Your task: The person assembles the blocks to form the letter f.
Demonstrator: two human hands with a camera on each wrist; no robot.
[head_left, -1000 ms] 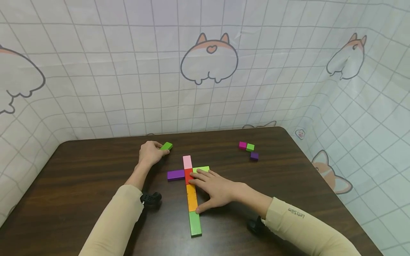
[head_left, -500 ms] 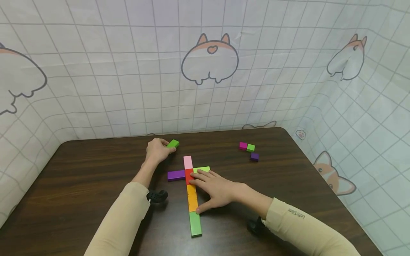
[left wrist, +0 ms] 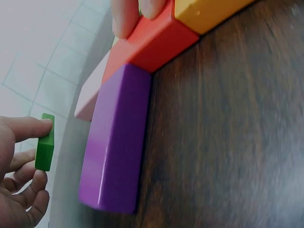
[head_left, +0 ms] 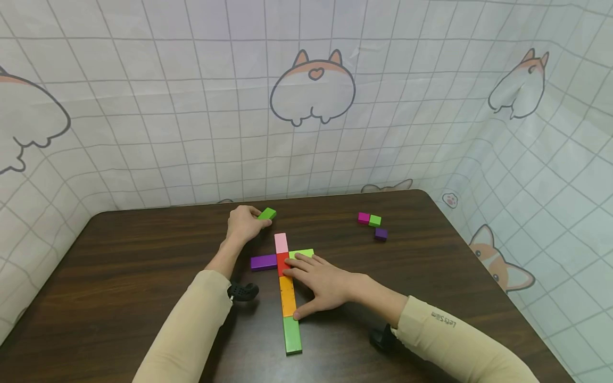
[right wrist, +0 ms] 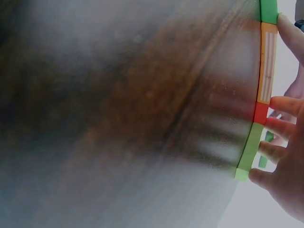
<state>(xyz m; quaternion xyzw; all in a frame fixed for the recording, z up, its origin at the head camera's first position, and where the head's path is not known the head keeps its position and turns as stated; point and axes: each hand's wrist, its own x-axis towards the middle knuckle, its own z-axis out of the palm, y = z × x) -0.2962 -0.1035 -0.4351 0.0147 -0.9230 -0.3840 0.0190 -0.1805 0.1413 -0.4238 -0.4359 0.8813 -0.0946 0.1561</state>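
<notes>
My left hand pinches a small green block between thumb and fingers, beyond and left of a cross of blocks; the left wrist view shows the grip from the side. In the cross, a pink block, red block, orange block and green block run in a line toward me. A purple block branches left from the red one, a lime block right. My right hand lies spread over the cross, fingertips on the red and lime blocks, thumb where orange meets green.
At the back right of the dark wooden table lie a magenta block, a small bright green block and a dark purple block. A white grid-patterned cloth hangs behind the table's far edge.
My left hand has moved right and slightly farther away, carrying the green block toward the space beyond the pink block. The right hand and the cross have stayed put.
</notes>
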